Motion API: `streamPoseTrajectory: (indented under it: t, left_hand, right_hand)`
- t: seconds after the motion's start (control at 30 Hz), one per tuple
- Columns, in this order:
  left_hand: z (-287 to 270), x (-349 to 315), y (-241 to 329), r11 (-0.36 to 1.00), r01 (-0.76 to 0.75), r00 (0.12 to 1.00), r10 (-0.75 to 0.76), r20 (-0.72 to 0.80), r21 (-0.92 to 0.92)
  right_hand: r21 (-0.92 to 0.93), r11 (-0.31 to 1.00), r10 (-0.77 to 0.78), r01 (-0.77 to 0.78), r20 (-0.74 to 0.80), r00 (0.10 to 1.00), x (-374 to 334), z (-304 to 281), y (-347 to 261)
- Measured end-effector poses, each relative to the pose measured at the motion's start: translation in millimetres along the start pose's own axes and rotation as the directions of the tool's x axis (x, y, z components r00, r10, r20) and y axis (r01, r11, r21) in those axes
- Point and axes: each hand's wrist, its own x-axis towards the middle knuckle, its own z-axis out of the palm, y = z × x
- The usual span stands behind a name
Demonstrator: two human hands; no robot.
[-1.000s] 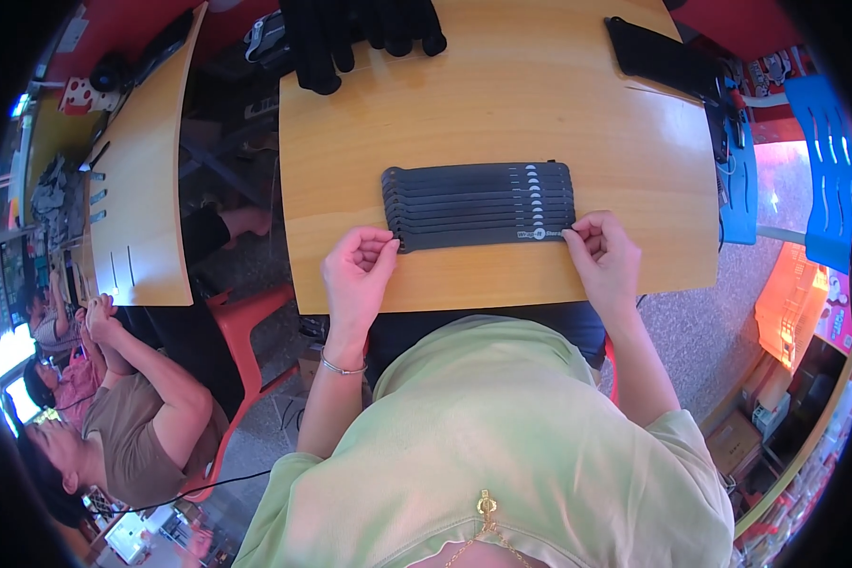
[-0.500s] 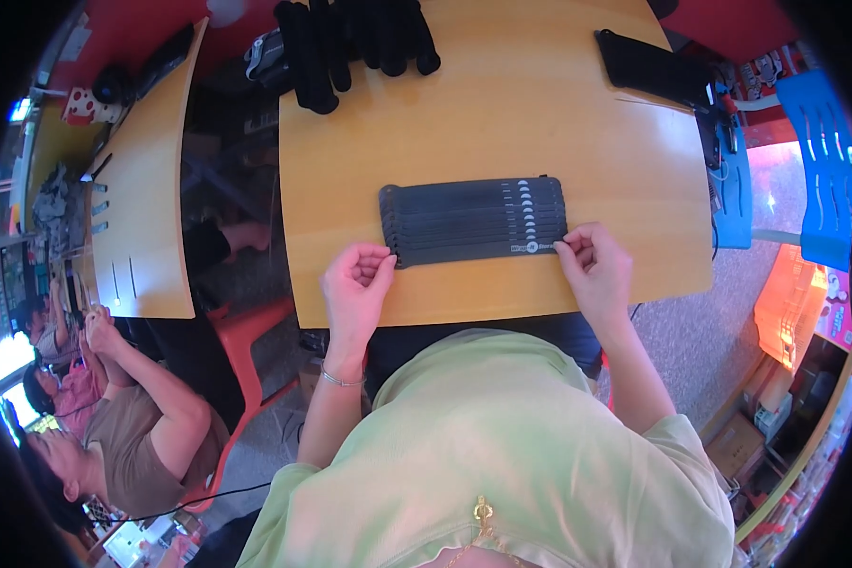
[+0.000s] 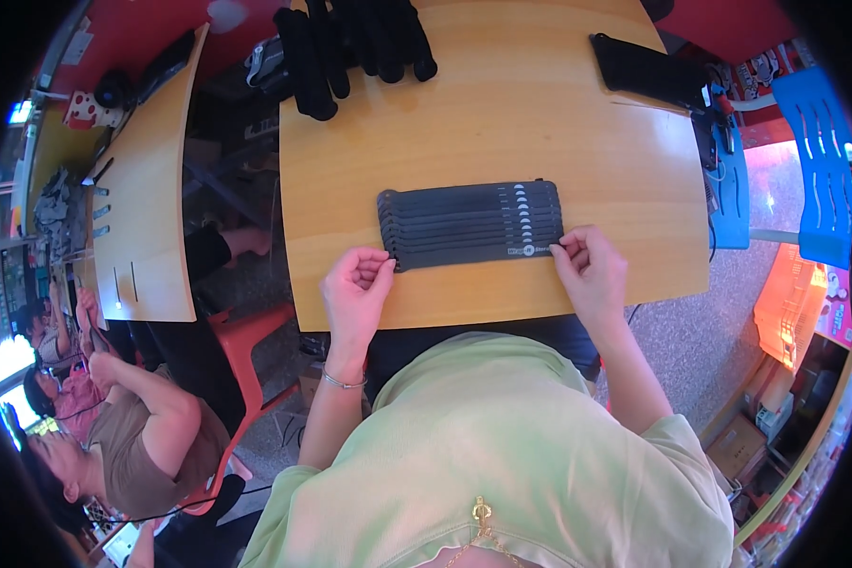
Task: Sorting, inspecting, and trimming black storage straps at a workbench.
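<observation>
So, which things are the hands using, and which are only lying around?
In use:
- dark overlapping strips
- left hand and right hand, at their near corners

Lying about:
- black soft bundle
- flat black object
- orange basket

- Black bundle (image 3: 388, 38) cut by the top edge!
- Straps (image 3: 459, 227) overlapping, partly hiding one another.
- Necklace (image 3: 483, 516) running out past the bottom.
- Goods (image 3: 814, 488), lower right: too blurred.

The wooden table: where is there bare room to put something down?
On the table, wide bare patch between dark straps, black bundle and flat black object; narrow near-edge strip between left hand and right hand. Both far corners are crowded.
</observation>
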Motion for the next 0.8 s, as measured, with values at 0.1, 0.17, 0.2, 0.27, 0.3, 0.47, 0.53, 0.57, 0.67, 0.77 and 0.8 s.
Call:
streamPoseTrajectory:
  t: [0.1, 0.17, 0.2, 0.27, 0.3, 0.47, 0.53, 0.57, 0.67, 0.77, 0.8]
  left_hand:
    - [1, 0, 0, 1.000, -0.008, 1.000, 0.008, -0.006, 0.010]
    - [1, 0, -1, 1.000, -0.015, 1.000, 0.015, -0.011, 0.011]
    - [0, 0, -3, 0.999, -0.037, 0.999, 0.037, -0.013, 0.023]
    - [0, -3, 0, 0.997, -0.064, 0.998, 0.065, -0.013, 0.033]
    - [1, -6, 4, 0.984, -0.114, 0.992, 0.121, -0.045, 0.136]
    - [12, 2, 29, 0.603, -0.554, 0.774, 0.627, 0.088, 0.574]
    - [30, 12, 44, 0.456, -0.628, 0.755, 0.551, 0.355, 0.630]
    - [36, 15, 46, 0.450, -0.634, 0.748, 0.561, 0.353, 0.629]
    - [49, 23, 42, 0.325, -0.633, 0.762, 0.418, 0.494, 0.702]
    - [52, 26, 35, 0.270, -0.642, 0.748, 0.425, 0.510, 0.718]
    - [51, 24, 34, 0.272, -0.639, 0.752, 0.418, 0.510, 0.719]
  right_hand:
    - [-0.022, 0.999, -0.026, 0.026, -0.007, 1.000, 0, 0, 0]
    - [-0.024, 0.999, -0.038, 0.038, 0.002, 0.999, 0, -1, -2]
    - [-0.024, 0.999, -0.040, 0.040, -0.001, 0.999, 0, -2, -2]
    - [0.002, 0.999, -0.032, 0.032, 0.000, 0.999, 2, -4, -3]
    - [0.001, 0.999, -0.033, 0.033, -0.006, 0.999, 4, -6, 1]
    - [-0.059, 0.994, -0.095, 0.095, 0.012, 0.995, 19, -14, -21]
    - [-0.217, 0.933, -0.277, 0.287, 0.077, 0.958, 32, 0, -30]
    - [-0.356, 0.813, -0.428, 0.461, 0.171, 0.887, 38, 8, -35]
    - [-0.489, 0.691, -0.382, 0.531, 0.376, 0.844, 35, 27, -36]
    - [-0.519, 0.646, -0.385, 0.560, 0.413, 0.825, 37, 32, -34]
    - [-0.539, 0.634, -0.388, 0.555, 0.400, 0.831, 37, 33, -35]
